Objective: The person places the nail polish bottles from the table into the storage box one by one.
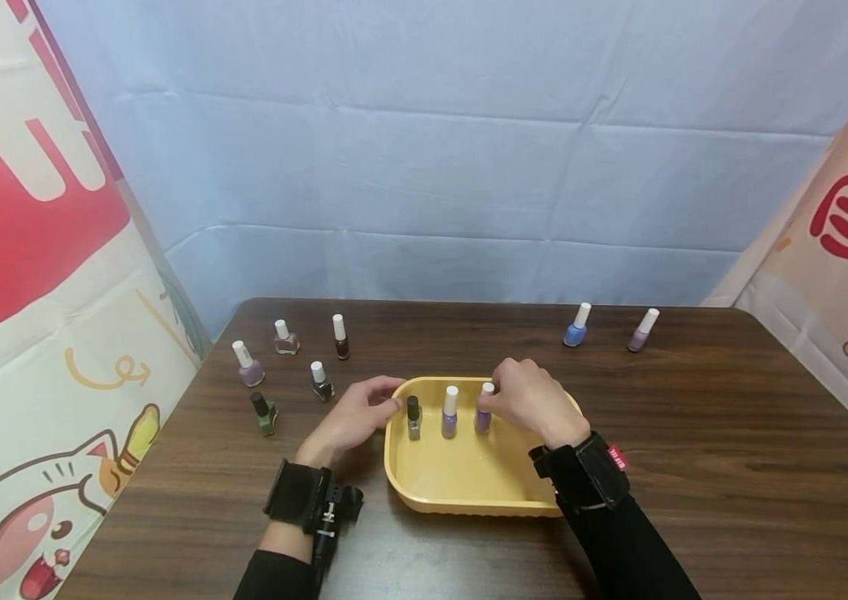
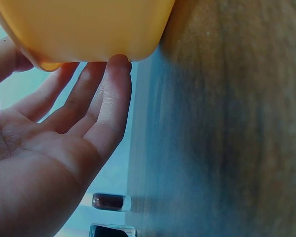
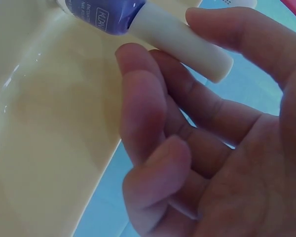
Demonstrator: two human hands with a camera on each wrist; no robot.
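A yellow tray has three nail polish bottles standing in a row along its far side. Leftmost is a clear-looking bottle with a black cap; beside it stands a purple bottle with a white cap. My right hand pinches the white cap of another purple nail polish bottle between thumb and fingers. In the right wrist view that bottle appears tilted by the camera's angle. My left hand holds the tray's far left corner, its fingertips against the outer wall.
Several bottles stand left of the tray, among them a green one, a dark one and a pale purple one. At the table's far right are a blue bottle and a lilac one.
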